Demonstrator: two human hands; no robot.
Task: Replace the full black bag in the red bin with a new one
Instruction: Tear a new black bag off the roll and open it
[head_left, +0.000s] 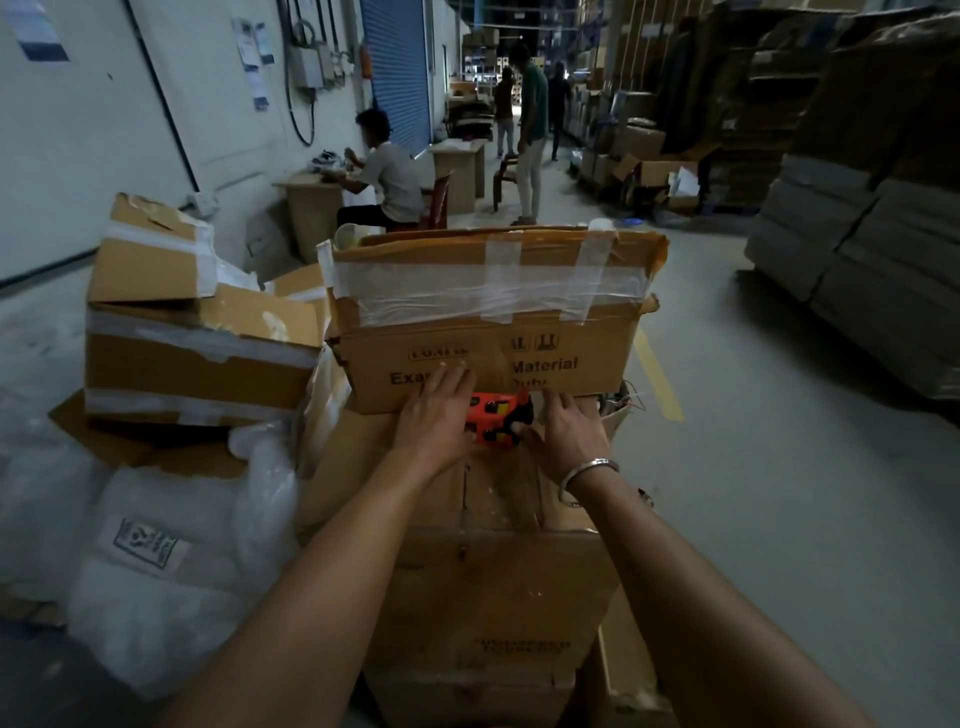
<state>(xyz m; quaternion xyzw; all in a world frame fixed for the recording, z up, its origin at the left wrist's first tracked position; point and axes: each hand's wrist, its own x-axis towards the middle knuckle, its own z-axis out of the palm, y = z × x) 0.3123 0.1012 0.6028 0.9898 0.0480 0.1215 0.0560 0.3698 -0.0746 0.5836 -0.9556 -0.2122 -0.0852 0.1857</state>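
At the lower left of the frame lies a heap of crumpled clear plastic bags (171, 561), one bearing a dark printed mark. Above it, at middle left, sit two battered brown cardboard boxes with white tape (197, 338), stacked unevenly. Behind them, in the upper left, a seated person in a light shirt (387, 182) faces a wooden desk (306, 200) against the pale wall.

In the centre, a large brown cardboard carton with clear tape and black printing (493, 332) rests on a stack of flattened brown cardboard sheets (488, 587) that runs down to the bottom edge. The left hand (436, 415) lies flat with its fingers spread, the fingertips pressing on the printed face of the carton, and it grips nothing. Just right of it, between both hands, sits a small orange and black object (496, 421) at the carton's foot. The right hand (563, 431), with a silver metal bangle (589, 475) at the wrist, touches that object; its fingers are bent over the far side, and I cannot tell whether they grasp it.

The red bin and its black bag do not show anywhere in the frame.

At upper centre right a standing person in a dark green top (532, 135) is in the aisle. Grey stacked bundles (852, 244) fill the right edge.
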